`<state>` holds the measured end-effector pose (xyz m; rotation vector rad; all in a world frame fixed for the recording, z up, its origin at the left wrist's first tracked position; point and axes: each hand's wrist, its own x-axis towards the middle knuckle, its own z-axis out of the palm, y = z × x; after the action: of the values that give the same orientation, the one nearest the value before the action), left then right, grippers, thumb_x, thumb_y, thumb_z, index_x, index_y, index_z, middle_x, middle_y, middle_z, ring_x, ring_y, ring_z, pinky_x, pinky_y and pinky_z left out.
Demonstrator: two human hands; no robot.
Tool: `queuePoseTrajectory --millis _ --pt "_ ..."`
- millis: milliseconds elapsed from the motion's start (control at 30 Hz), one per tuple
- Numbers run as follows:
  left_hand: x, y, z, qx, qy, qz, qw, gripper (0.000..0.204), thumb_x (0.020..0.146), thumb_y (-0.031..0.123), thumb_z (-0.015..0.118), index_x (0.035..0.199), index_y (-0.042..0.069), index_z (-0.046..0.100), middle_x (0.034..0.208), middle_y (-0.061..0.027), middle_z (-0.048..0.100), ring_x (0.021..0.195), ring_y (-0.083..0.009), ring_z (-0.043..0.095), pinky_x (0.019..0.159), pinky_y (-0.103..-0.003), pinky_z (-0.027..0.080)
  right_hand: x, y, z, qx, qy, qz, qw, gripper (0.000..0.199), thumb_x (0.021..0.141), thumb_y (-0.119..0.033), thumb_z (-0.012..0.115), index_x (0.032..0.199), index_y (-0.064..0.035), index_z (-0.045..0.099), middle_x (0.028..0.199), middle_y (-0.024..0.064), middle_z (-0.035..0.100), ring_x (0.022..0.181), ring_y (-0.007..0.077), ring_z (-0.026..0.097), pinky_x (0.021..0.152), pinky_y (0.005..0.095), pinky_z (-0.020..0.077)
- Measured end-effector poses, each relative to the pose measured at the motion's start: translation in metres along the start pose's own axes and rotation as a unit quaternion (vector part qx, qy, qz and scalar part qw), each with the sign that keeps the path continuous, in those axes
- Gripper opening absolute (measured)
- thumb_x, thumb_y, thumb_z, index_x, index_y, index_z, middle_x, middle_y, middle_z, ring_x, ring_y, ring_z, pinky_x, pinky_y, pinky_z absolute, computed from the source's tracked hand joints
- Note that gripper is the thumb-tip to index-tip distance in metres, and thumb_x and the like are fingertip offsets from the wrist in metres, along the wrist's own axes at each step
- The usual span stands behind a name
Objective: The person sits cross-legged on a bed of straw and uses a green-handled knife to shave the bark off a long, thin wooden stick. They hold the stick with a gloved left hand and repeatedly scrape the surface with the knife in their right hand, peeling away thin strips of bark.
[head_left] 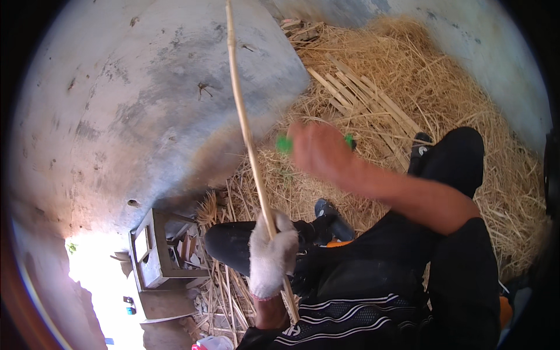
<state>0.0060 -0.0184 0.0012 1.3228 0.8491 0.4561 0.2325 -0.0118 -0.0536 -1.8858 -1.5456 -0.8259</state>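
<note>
Stripping cane (245, 122): gloved left hand (272, 256) grips it; blurred right hand (318, 149) holds green tool (284, 143). Next calls for steadying cane.

Harsh daylight glare lower left; motion-blurred right hand (318, 149); dark fisheye rim

A grey, stained concrete wall (146, 99) is curving across the left and far side. Dry straw (443, 87) is lying heaped over the ground on the right, with flat pale wooden slats (361, 99) resting on it farther off. A small grey wooden stool (153, 256) is standing near the left. Bright sunlight (99, 274) is spilling in at the near left.
</note>
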Motion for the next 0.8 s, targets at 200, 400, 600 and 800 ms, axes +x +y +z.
queuePoseTrajectory --millis 200,400,600,800 --pt "-0.015 -0.034 0.007 0.019 -0.112 -0.069 0.991 0.02 0.082 0.001 0.064 0.092 0.009 0.05 0.069 0.0024 0.049 0.047 -0.0047 0.043 0.039 -0.019 0.035 0.041 0.125 -0.024 0.101 -0.032 0.332 0.937 0.027 0.095 -0.018 0.06 0.075 -0.0001 0.061 0.053 0.0051 0.054 0.041 0.0153 0.049 0.037 0.0304 0.0413" --pt "0.01 -0.019 -0.021 -0.063 -0.038 -0.02 0.997 0.025 0.075 0.002 0.065 0.089 0.009 0.046 0.059 0.0022 0.039 0.041 -0.007 0.037 0.033 -0.021 0.027 -0.004 0.009 -0.022 0.255 -0.013 -0.013 0.967 0.023 0.096 -0.021 0.058 0.079 -0.0049 0.059 0.05 0.0012 0.053 0.036 0.0138 0.046 0.032 0.0295 0.0371" --pt "0.005 -0.015 -0.02 -0.065 -0.005 -0.017 0.998 0.026 0.075 0.001 0.065 0.092 0.008 0.047 0.061 0.0012 0.042 0.04 -0.0079 0.038 0.032 -0.021 0.028 -0.031 -0.039 -0.007 0.216 -0.031 -0.051 0.975 0.022 0.092 -0.02 0.059 0.074 -0.0076 0.055 0.05 0.0026 0.049 0.038 0.0177 0.049 0.034 0.034 0.0394" --pt "-0.015 -0.031 -0.005 -0.045 -0.089 -0.079 0.992 0.02 0.08 0.003 0.064 0.09 0.01 0.048 0.068 0.0027 0.047 0.049 -0.006 0.043 0.037 -0.019 0.033 0.028 0.065 -0.004 0.067 -0.152 0.239 0.957 0.022 0.097 -0.017 0.053 0.085 -0.0004 0.062 0.056 0.0074 0.053 0.038 0.016 0.047 0.033 0.0346 0.0381"
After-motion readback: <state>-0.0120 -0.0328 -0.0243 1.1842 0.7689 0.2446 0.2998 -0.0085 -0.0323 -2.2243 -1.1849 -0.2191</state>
